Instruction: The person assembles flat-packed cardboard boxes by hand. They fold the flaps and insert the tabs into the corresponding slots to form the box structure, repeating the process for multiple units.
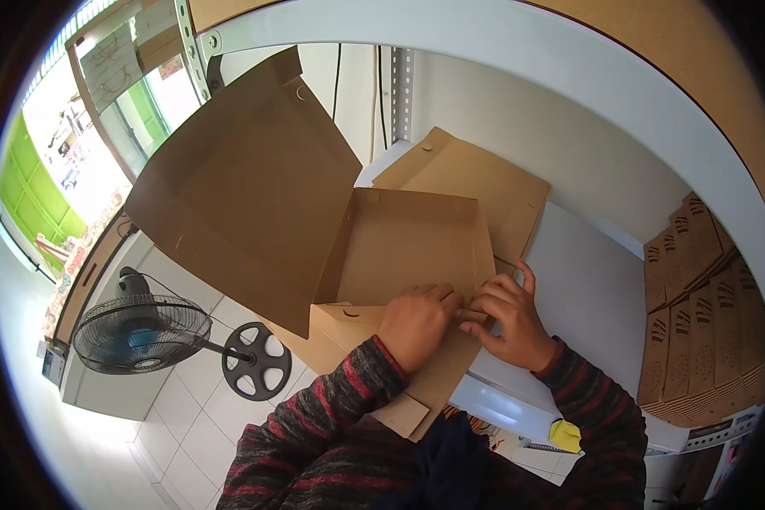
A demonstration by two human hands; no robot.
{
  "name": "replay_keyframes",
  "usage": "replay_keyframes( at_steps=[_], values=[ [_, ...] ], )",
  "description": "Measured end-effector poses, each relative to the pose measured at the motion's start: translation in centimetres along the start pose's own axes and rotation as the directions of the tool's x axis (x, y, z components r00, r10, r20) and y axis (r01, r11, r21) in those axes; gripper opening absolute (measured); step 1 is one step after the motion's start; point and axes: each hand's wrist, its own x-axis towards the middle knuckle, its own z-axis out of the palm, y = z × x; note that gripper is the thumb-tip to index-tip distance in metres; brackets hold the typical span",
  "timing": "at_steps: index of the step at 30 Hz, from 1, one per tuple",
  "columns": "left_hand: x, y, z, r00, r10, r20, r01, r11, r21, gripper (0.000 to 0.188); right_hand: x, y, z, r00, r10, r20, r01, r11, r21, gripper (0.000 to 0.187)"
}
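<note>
Head view is showing me a brown cardboard box (408,242) sitting part-formed near the white shelf's (582,280) front edge, its lid (251,191) standing open to the left and its front panel (442,374) spreading outward, unfolded. At the near right corner, my right hand (508,319) is apparently pinching a small flap (473,316) between thumb and fingers. My left hand (421,325) is curling over the front edge beside it; its fingertips are hiding, so I cannot tell whether they are clamping. I'm judging this as the corner-folding step; the next move is calling for tucking that flap, then bringing the front panel up. Behind, flat cardboard (476,178) is lying; folded cartons (697,319) are standing rightward.
</note>
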Motion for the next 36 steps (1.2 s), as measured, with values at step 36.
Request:
replay_keyframes(
  at_steps=[36],
  values=[
    [-2.2,-1.7,-9.5,0.967,-0.202,0.153,0.072,0.799,0.597,0.007,5.6,-6.3,4.8,0.907,-0.421,0.018,0.420,0.901,-0.111,0.013]
  ],
)
